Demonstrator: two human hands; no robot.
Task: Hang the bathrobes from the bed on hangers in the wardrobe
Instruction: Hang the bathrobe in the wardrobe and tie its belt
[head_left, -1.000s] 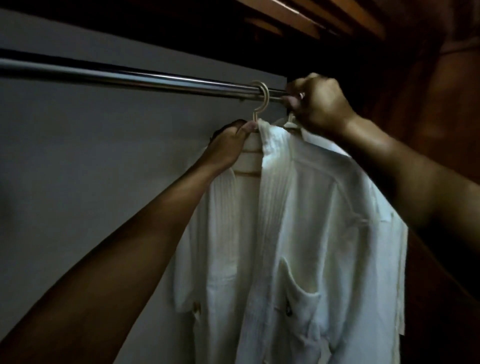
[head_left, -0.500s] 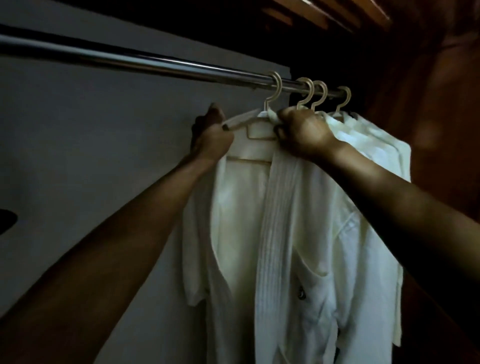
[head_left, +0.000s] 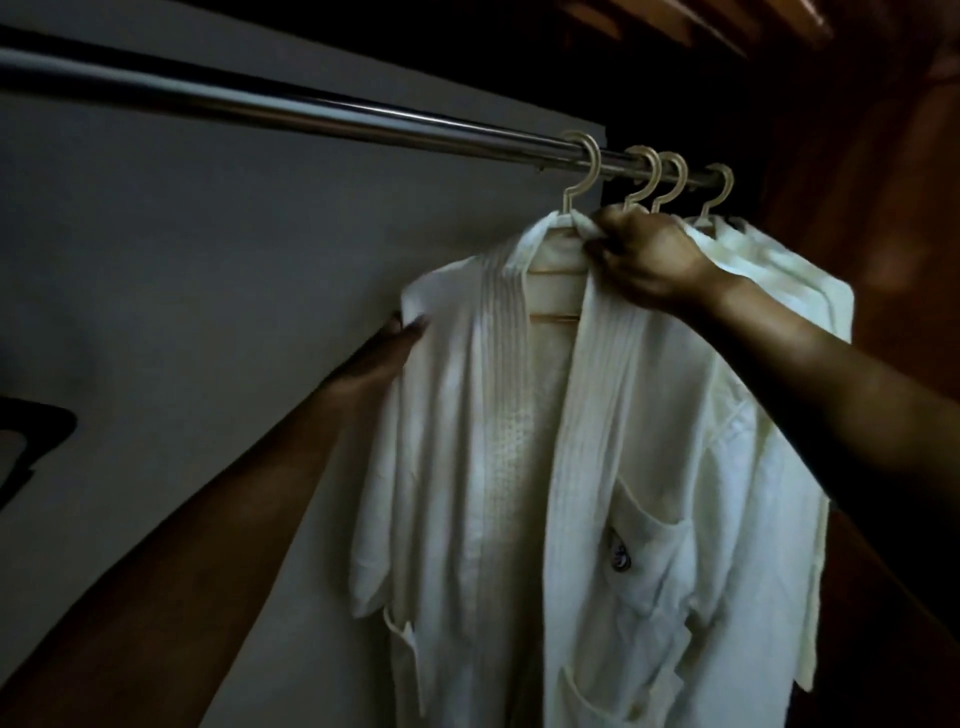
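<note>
A white bathrobe hangs on a cream hanger hooked over the steel wardrobe rail. My right hand pinches the robe's collar just under the hook. My left hand lies with straight fingers against the robe's left shoulder. Behind it, more white robes hang on three further cream hangers at the rail's right end.
The wardrobe's grey back wall lies behind the rail. A dark wooden side panel closes the right. Wooden slats run overhead. A dark shape shows at the left edge.
My left hand slid down from the hanger's left top to the robe's shoulder edge. My right hand, first at the rail, came down and grips the collar. The view moved closer.
</note>
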